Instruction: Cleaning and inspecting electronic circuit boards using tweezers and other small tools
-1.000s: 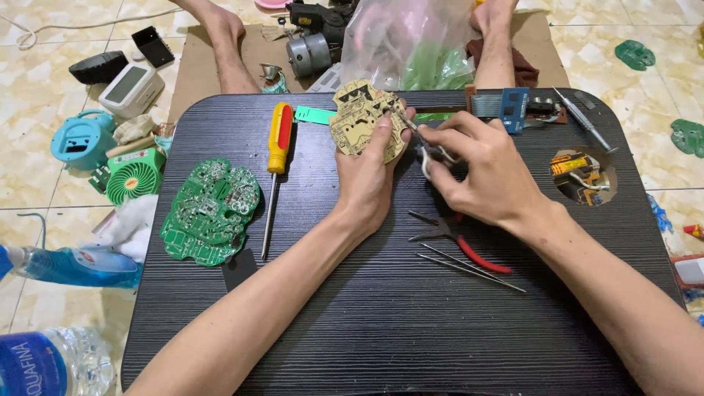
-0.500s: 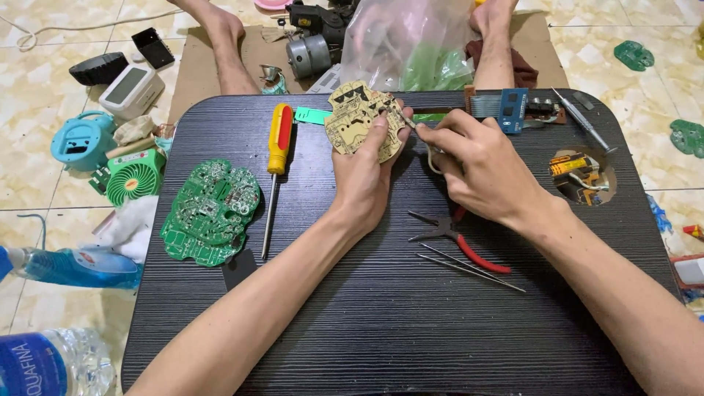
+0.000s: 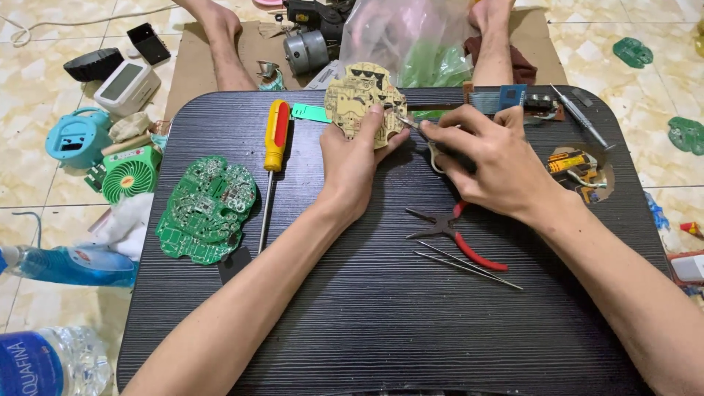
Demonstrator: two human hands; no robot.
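Since the earlier frame my right hand (image 3: pixel 488 158) has edged its thin metal tool (image 3: pixel 408 122) onto the tan circuit board (image 3: pixel 363 99), gripped upright by my left hand (image 3: pixel 356 158) at the table's (image 3: pixel 367 323) far edge; work looks mid-way.

Black table (image 3: pixel 367 323) bears screwdriver (image 3: pixel 274 147), pliers (image 3: pixel 458 236), perhaps tweezers (image 3: pixel 469 265).

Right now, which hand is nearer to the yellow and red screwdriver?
Left. The left hand holds the tan circuit board just right of the screwdriver; the right hand is farther right, holding a thin tool.
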